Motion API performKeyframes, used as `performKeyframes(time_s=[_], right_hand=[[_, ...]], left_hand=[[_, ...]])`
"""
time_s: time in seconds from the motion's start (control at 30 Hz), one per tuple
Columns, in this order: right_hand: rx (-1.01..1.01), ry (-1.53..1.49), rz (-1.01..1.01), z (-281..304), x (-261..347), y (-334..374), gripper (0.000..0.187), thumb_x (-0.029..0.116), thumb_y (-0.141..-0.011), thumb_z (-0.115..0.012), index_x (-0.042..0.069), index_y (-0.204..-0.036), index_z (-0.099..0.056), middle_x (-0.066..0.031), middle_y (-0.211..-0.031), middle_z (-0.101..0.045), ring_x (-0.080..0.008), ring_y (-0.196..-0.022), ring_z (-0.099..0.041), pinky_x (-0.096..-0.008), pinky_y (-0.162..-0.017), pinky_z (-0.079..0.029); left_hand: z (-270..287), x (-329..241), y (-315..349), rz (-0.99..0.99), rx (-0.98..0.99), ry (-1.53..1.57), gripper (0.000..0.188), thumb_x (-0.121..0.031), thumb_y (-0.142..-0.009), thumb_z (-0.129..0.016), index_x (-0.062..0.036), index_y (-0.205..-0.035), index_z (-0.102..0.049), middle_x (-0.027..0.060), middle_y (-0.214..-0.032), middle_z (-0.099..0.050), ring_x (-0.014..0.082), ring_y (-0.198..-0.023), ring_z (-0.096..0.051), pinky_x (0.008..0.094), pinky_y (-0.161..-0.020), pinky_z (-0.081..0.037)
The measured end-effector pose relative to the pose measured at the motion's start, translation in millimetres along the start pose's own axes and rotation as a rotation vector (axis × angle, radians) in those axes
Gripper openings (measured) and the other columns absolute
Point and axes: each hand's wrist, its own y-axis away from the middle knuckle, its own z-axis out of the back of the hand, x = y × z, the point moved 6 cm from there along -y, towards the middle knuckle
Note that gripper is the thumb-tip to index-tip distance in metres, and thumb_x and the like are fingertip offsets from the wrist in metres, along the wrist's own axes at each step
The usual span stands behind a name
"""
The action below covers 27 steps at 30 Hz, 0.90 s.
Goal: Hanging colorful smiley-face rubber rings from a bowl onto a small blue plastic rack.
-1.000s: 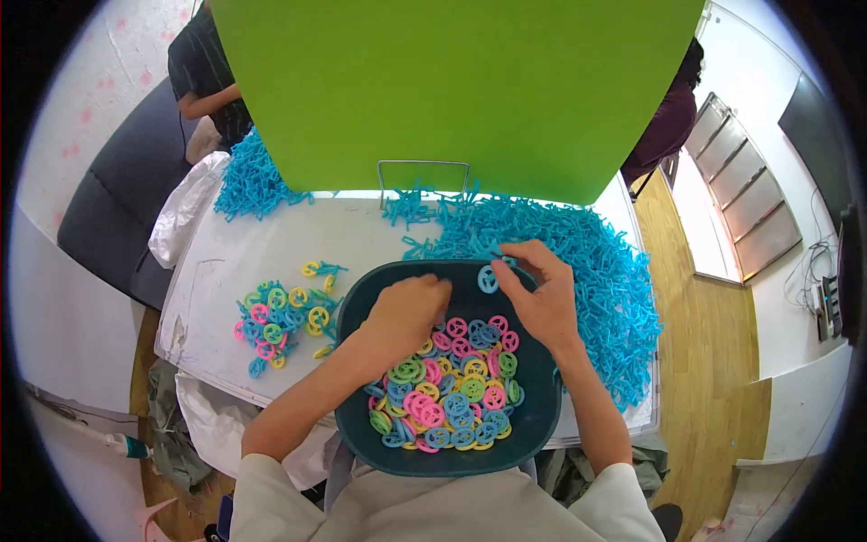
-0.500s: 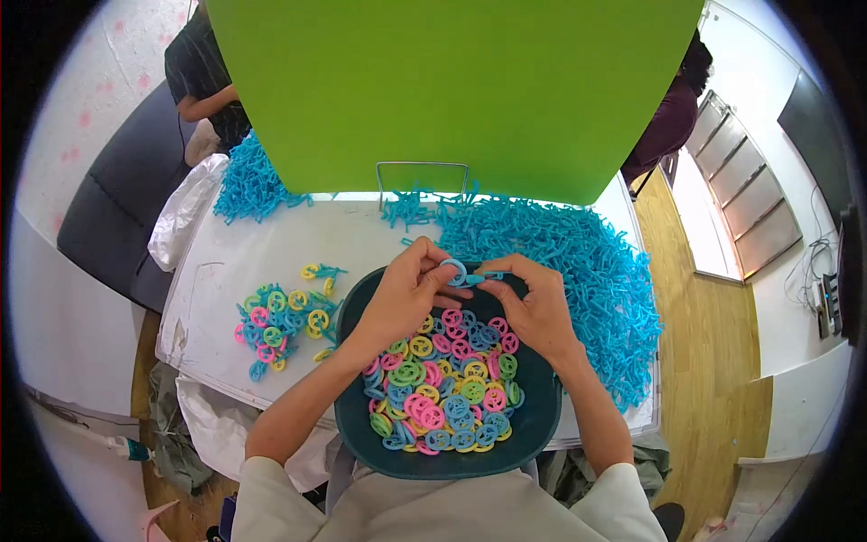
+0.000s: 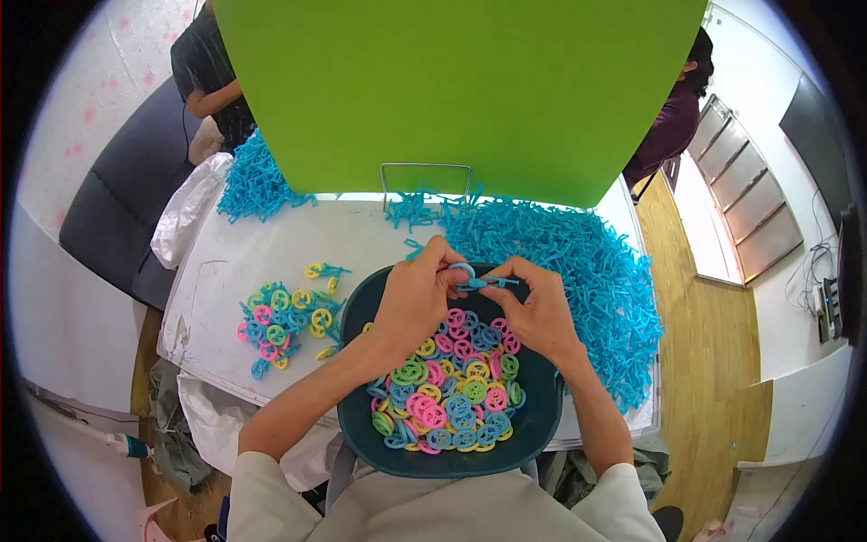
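Over the far rim of a dark round basin [image 3: 452,456], the left hand [image 3: 415,303] and right hand [image 3: 537,312] meet, both pinching one small blue ring piece [image 3: 463,271] with a short blue clip [image 3: 492,283] joined to it; each grip is narrow, fingertips closed on that piece. The ring is thin, pale blue plastic, held level just above the basin. The basin holds pink, green, yellow and blue face rings [image 3: 452,397] and sits at the near edge of the white table [image 3: 271,244]. A heap of blue clips [image 3: 578,271] crowds the right side, a small pile of finished rings [image 3: 284,316] lies left, with bare table between. A green board [image 3: 452,90] stands behind.
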Motion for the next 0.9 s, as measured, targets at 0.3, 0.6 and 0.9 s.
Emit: performKeyframes(time_s=[0.3, 0.6, 0.9], right_hand=[[0.034, -0.417, -0.147, -4.5, -21.2, -1.0, 0.014, 0.004, -0.089, -0.064, -0.002, -0.101, -0.06, -0.0079, -0.085, -0.068, -0.0108, -0.081, -0.065, -0.0219, -0.065, -0.048], [0.078, -0.632, -0.271, 0.7, -29.3, 0.3, 0.017, 0.01, -0.089, -0.066, -0.003, -0.099, -0.063, -0.0108, -0.089, -0.069, -0.0171, -0.088, -0.068, -0.024, -0.069, -0.05], [0.16, -0.888, -0.451, -1.4, -33.0, 2.2, 0.023, 0.013, -0.09, -0.065, -0.005, -0.104, -0.063, -0.0122, -0.09, -0.069, -0.0181, -0.091, -0.068, -0.0254, -0.078, -0.052]], left_hand=[[0.7, -1.8, -0.8, -0.055, -0.029, 0.203, 0.026, 0.008, -0.09, -0.048, -0.0001, -0.11, -0.064, 0.0155, -0.095, -0.068, 0.0172, -0.084, -0.067, 0.0305, -0.073, -0.058], [1.4, -23.6, 7.4, -0.139, -0.007, -0.01, 0.03, 0.005, -0.092, -0.051, -0.0039, -0.117, -0.065, 0.0109, -0.103, -0.07, 0.0152, -0.084, -0.067, 0.0261, -0.071, -0.055], [2.8, -34.8, 11.7, -0.353, -0.048, -0.15, 0.031, 0.004, -0.086, -0.058, -0.0031, -0.116, -0.066, 0.0111, -0.099, -0.071, 0.0135, -0.082, -0.068, 0.0262, -0.069, -0.056]])
